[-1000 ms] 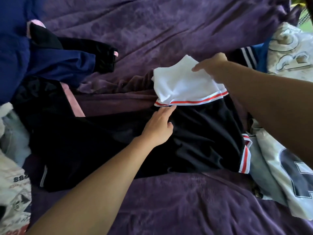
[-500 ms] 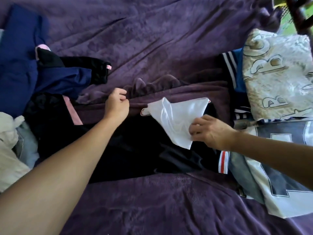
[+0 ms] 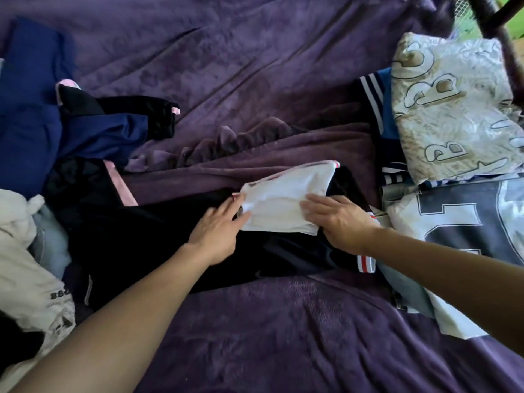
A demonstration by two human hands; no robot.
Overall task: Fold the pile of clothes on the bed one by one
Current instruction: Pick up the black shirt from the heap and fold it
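Both hands are now meeting on the white panel (image 3: 286, 199); half a second back the left was bunched up by the blanket ridge and the right was pinching the cloth. Far left, the unfolded pile (image 3: 28, 123) is waiting, navy and pale pieces tangled. Moving in, the left hand (image 3: 218, 231) is lying flat, fingers straight, pressing the panel's left edge. The black garment (image 3: 141, 239) is stretching across mid-bed on the purple blanket (image 3: 283, 336), its white panel doubled over it. The right hand (image 3: 337, 222) is flattening the panel's lower right, fingers out, gripping nothing. The folded stack (image 3: 453, 109) is sitting far right. This looks like mid-fold smoothing; next it's calling for bringing the black length over.
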